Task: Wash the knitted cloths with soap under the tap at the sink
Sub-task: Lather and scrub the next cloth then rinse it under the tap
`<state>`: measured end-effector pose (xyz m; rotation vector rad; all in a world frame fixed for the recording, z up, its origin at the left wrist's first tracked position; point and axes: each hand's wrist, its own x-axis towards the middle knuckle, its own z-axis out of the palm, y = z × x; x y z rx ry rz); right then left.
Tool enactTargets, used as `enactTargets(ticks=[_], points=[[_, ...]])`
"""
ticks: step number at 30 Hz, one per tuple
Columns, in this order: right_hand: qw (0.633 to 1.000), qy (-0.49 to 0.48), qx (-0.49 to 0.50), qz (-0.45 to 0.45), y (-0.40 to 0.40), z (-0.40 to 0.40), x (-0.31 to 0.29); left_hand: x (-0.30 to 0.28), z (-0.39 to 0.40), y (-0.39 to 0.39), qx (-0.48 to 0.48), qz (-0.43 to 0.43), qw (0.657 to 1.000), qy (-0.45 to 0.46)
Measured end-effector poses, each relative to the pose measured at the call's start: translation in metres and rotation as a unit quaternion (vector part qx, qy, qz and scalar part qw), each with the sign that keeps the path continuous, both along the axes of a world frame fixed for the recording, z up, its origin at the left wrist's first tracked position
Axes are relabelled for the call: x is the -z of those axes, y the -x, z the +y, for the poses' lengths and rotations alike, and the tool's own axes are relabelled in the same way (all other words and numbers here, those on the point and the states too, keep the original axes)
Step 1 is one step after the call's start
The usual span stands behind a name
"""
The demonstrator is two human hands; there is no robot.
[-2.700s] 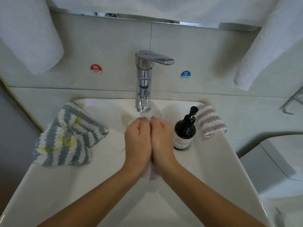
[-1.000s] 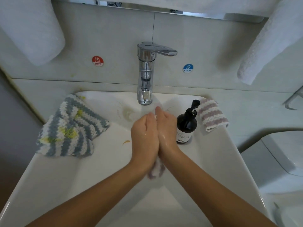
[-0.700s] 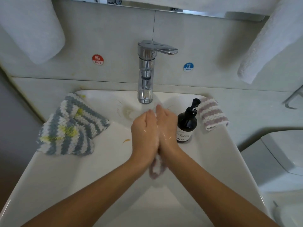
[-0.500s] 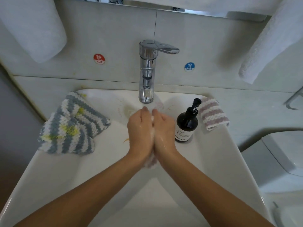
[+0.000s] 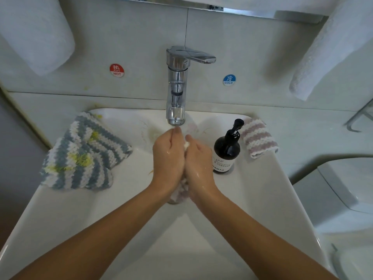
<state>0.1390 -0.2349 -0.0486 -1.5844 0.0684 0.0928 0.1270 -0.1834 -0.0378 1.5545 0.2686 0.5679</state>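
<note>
We press our left hand and right hand together over the sink, below the tap. Our fingers curl around a wet pink striped cloth squeezed between our palms, beside the soap bottle.

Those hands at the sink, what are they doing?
A person is washing a small knitted cloth at the sink. The left hand and right hand press it between the palms, just below the tap; a bit of cloth peeks out by the fingers and below the wrists. A grey striped cloth lies on the left rim, a pink striped cloth on the right rim behind the soap bottle.
</note>
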Motion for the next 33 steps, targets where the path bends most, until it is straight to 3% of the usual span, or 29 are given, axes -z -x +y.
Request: enactTargets(ticks=[5,12,18,21,25,30,33], points=[[0.995,0.020,-0.090,-0.041,-0.003,-0.020,-0.019,-0.010,0.033,-0.005,0.050,-0.018,0.993,-0.102],[0.960,0.171,-0.211,-0.068,-0.017,-0.046,-0.040,-0.028,0.072,-0.011,0.166,0.096,0.969,-0.156],[0.881,0.365,-0.298,-0.051,-0.024,-0.061,-0.041,-0.036,0.094,-0.006,0.283,0.158,0.901,-0.290],[0.857,0.403,-0.315,-0.062,-0.022,-0.059,-0.037,-0.029,0.102,-0.007,0.304,0.190,0.846,-0.394],[0.868,0.389,-0.302,-0.064,-0.022,-0.058,-0.035,-0.021,0.104,-0.010,0.330,0.257,0.776,-0.472],[0.892,0.350,-0.283,-0.034,-0.023,-0.059,-0.035,-0.017,0.099,-0.008,0.328,0.268,0.752,-0.505],[0.902,0.331,-0.273,-0.046,-0.024,-0.061,-0.036,-0.014,0.098,-0.010,0.324,0.259,0.761,-0.499]])
